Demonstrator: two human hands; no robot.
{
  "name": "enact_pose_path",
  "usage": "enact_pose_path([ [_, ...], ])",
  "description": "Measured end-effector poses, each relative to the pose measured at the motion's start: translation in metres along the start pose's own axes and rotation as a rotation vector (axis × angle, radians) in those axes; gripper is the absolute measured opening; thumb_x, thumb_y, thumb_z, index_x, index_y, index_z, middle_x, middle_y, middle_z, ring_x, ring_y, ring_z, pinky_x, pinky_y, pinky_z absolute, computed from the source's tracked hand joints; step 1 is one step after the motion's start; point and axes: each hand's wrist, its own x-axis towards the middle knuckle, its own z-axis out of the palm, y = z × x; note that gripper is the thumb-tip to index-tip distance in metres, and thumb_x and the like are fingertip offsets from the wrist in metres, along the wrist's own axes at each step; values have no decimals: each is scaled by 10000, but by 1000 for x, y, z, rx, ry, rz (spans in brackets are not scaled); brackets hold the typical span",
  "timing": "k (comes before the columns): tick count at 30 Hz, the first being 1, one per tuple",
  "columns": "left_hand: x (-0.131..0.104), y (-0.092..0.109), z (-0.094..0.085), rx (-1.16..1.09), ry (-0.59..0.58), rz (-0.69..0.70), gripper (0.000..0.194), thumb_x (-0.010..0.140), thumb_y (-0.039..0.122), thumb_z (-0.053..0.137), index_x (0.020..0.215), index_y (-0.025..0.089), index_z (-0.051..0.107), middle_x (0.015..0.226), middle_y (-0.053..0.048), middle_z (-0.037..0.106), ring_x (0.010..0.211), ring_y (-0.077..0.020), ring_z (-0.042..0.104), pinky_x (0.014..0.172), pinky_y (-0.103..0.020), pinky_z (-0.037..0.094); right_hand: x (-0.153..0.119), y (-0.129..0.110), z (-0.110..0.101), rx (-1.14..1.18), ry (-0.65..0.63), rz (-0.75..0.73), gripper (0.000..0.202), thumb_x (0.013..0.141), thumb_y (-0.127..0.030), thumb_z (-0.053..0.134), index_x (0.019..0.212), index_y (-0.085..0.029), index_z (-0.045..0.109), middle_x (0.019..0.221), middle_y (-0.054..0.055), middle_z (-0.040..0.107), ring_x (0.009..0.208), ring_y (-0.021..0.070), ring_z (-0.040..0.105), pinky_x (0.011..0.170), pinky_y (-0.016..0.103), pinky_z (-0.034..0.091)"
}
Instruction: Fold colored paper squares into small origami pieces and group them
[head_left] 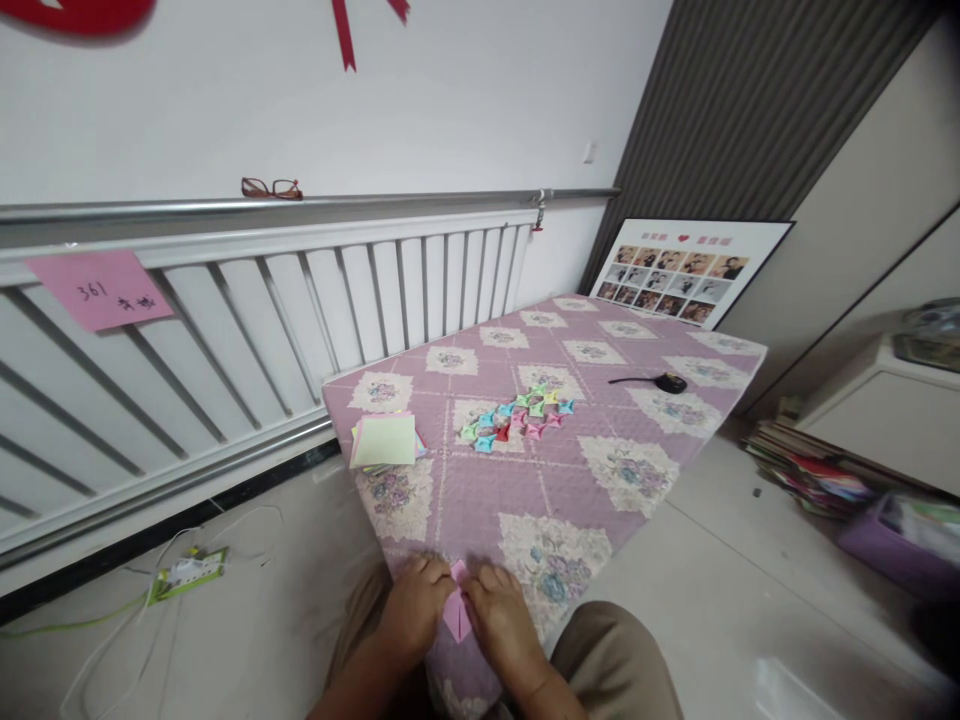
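Observation:
A pink sheet of folded paper [457, 617] lies at the near end of the cloth-covered table, between both hands. My left hand [421, 597] is closed on its left edge, fingers curled. My right hand [496, 607] presses on its right edge, fingers bent together. The fingertips hide part of the paper's upper half; a pointed top and a centre crease show. Farther up the table sits a cluster of small folded paper pieces [534, 409] in blue, green, pink, red and yellow. Left of them is a stack of square coloured paper [387, 441], pale green on top.
A black tape measure [670, 383] with a strap lies on the table's right side. A framed photo board [675, 275] leans at the far end. A white radiator [360, 290] runs along the left, with a power strip [191, 572] on the floor and glasses [271, 188] on the pipe.

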Motion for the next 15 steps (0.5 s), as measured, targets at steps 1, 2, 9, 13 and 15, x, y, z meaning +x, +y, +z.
enact_pose_path([
  [1, -1, -1, -2, -15, -9, 8, 221, 920, 198, 440, 980, 215, 652, 1046, -55, 618, 990, -226, 489, 880, -353, 361, -1, 1, 0, 38, -20, -6, 287, 858, -167, 546, 1121, -262, 612, 950, 53, 624, 926, 229, 533, 839, 365, 379],
  [2, -2, -2, -4, -37, -19, 21, 224, 917, 193, 440, 987, 214, 652, 1050, -52, 617, 991, -222, 492, 894, -353, 357, -1, 3, -1, 75, -38, -5, 299, 848, -172, 559, 1129, -259, 612, 974, 54, 620, 943, 229, 532, 853, 362, 384],
  [9, -3, -4, -19, -131, -55, 49, 211, 835, 189, 533, 1015, 221, 639, 1107, -39, 593, 1034, -214, 478, 939, -340, 342, 5, 11, -6, 143, -112, -3, 306, 806, -169, 602, 1102, -241, 637, 1011, 58, 616, 975, 230, 533, 879, 350, 397],
  [13, 0, -4, -22, -152, -73, 42, 219, 836, 174, 505, 997, 219, 647, 1075, -43, 594, 1013, -206, 487, 924, -329, 350, 8, 10, -10, 143, -117, -10, 277, 814, -174, 590, 1080, -235, 643, 986, 61, 616, 952, 228, 535, 863, 350, 398],
  [15, 0, -5, -23, -164, -59, 60, 206, 834, 207, 524, 999, 219, 647, 1069, -45, 593, 1000, -208, 490, 916, -328, 352, 6, 10, -15, 171, -122, -27, 298, 803, -199, 607, 1096, -242, 633, 994, 56, 608, 958, 226, 529, 872, 351, 391],
])
